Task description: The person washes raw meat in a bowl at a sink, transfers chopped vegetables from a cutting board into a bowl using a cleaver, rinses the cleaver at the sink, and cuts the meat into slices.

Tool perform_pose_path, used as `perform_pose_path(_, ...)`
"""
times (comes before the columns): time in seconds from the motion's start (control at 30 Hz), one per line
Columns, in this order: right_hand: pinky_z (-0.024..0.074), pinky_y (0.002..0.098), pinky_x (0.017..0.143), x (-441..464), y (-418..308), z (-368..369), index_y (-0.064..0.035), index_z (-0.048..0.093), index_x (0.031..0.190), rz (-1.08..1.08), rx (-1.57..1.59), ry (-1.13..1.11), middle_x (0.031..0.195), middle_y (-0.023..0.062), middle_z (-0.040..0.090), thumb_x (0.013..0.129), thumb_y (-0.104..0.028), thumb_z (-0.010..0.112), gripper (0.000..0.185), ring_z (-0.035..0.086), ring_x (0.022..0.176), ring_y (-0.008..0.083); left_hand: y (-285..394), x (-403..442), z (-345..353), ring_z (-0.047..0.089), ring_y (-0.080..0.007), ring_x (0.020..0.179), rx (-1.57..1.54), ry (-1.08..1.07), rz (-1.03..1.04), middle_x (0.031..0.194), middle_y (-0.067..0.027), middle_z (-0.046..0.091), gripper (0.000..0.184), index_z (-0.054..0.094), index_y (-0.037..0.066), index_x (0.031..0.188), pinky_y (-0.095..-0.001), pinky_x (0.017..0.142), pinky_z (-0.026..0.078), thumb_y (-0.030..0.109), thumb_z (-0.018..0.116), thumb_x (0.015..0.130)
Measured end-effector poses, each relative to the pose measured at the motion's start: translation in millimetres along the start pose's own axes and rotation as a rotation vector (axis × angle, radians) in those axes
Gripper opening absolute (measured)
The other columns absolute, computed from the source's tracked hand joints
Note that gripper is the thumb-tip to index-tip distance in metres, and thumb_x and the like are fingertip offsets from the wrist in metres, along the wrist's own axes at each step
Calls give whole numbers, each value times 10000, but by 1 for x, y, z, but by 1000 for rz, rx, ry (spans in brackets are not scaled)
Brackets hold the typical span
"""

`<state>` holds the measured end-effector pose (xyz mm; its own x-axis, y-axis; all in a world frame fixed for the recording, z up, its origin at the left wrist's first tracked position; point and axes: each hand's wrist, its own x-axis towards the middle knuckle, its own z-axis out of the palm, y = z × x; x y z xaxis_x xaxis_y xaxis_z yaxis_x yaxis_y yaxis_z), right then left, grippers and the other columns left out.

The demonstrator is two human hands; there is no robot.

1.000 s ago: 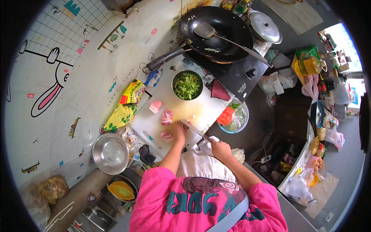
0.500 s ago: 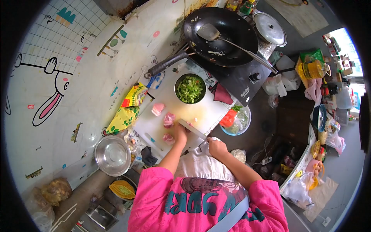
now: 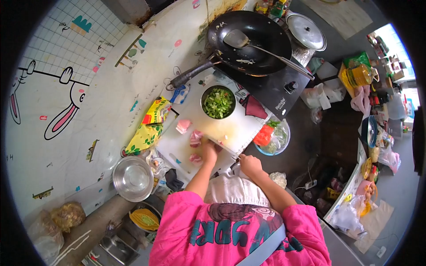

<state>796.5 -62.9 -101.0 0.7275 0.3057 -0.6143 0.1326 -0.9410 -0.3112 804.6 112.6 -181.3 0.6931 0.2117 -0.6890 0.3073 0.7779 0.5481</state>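
My right hand [image 3: 251,166] is closed round the handle of a knife [image 3: 225,150], whose blade reaches left over the white cutting board [image 3: 177,144]. Beside the blade, my left hand [image 3: 210,150] presses with bent fingers on a small piece of meat that it mostly hides. Three pink chunks of meat [image 3: 195,138] lie to the left of that hand. Behind them on the board stands a metal bowl [image 3: 218,102] of chopped greens.
A black wok [image 3: 248,42] with a spatula sits on the cooker [image 3: 284,91]. Yellow packets [image 3: 146,135] and a steel basin [image 3: 133,178] are at the left. A tub of bagged vegetables [image 3: 273,137] stands right of the board.
The knife blade has tilted and shifted slightly beside my left hand. Both hands keep their hold, and the three chunks stay in place on the board.
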Motion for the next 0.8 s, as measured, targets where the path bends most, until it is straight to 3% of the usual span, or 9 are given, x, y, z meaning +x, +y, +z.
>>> perform_pose_path(0.07, 496, 444, 623, -5, 5, -1, -138, 582, 1046, 23, -6, 25, 769, 196, 625, 855, -245, 453, 254, 619, 702, 352, 3, -3, 5, 538, -137, 609, -96, -33, -14, 748, -48, 554, 122, 535, 31, 833, -242, 543, 436, 97, 432, 833)
perform_pose_path(0.13, 501, 438, 631, -9, 7, 1, -126, 577, 1026, 45, 8, 44, 787, 190, 629, 859, -247, 452, 241, 626, 723, 345, -18, 20, -29, 534, -133, 608, 680, -35, 495, 724, -50, 545, 127, 534, 16, 801, -269, 541, 428, 89, 433, 825)
perform_pose_path(0.2, 502, 437, 634, -11, 7, -1, -120, 578, 1012, 65, 23, 69, 790, 187, 631, 858, -251, 460, 234, 627, 729, 344, -17, 21, -34, 553, -176, 629, 1144, -34, 744, 723, -92, 566, 92, 561, 8, 789, -296, 565, 440, 36, 477, 764)
perform_pose_path(0.27, 501, 443, 634, -15, 4, -7, -120, 585, 1006, 81, 42, 99, 781, 189, 630, 853, -257, 477, 232, 624, 720, 349, -13, 18, -34, 594, -265, 673, 1294, -34, 736, 744, -174, 616, 170, 618, 7, 796, -325, 617, 471, -61, 565, 650)
perform_pose_path(0.37, 499, 451, 631, -14, 11, 2, -119, 596, 994, 87, 88, 140, 763, 190, 627, 847, -263, 496, 229, 619, 708, 357, -15, 19, -35, 558, -230, 593, 1353, 46, 843, 674, -102, 576, 50, 572, 25, 749, -345, 566, 440, 57, 542, 772)
perform_pose_path(0.47, 495, 459, 628, -15, 13, 11, -115, 602, 986, 90, 146, 181, 754, 197, 624, 845, -261, 500, 227, 616, 706, 365, 7, -8, -7, 571, -269, 610, 1311, -41, 616, 704, -134, 591, 38, 598, 27, 759, -349, 582, 456, 55, 614, 739)
perform_pose_path(0.57, 493, 462, 628, -15, 13, 10, -109, 603, 986, 85, 177, 171, 761, 203, 624, 843, -263, 501, 234, 614, 709, 371, -2, -5, -2, 585, -264, 623, 1216, -29, 725, 708, -135, 597, 63, 609, 13, 751, -342, 590, 466, 67, 635, 731)
perform_pose_path(0.67, 492, 466, 631, -16, 12, 8, -100, 602, 980, 74, 150, 168, 773, 209, 624, 842, -260, 500, 235, 611, 714, 378, -11, 8, -9, 584, -271, 704, 1083, 14, 585, 744, -132, 601, 76, 620, 26, 765, -356, 633, 463, 84, 648, 725)
perform_pose_path(0.8, 490, 466, 631, -18, 8, 1, -84, 597, 978, 88, 144, 136, 774, 216, 620, 844, -256, 494, 241, 610, 717, 379, -13, 14, -19, 558, -287, 799, 1371, 110, 884, 819, -121, 599, 80, 636, 37, 782, -371, 701, 450, 71, 643, 711)
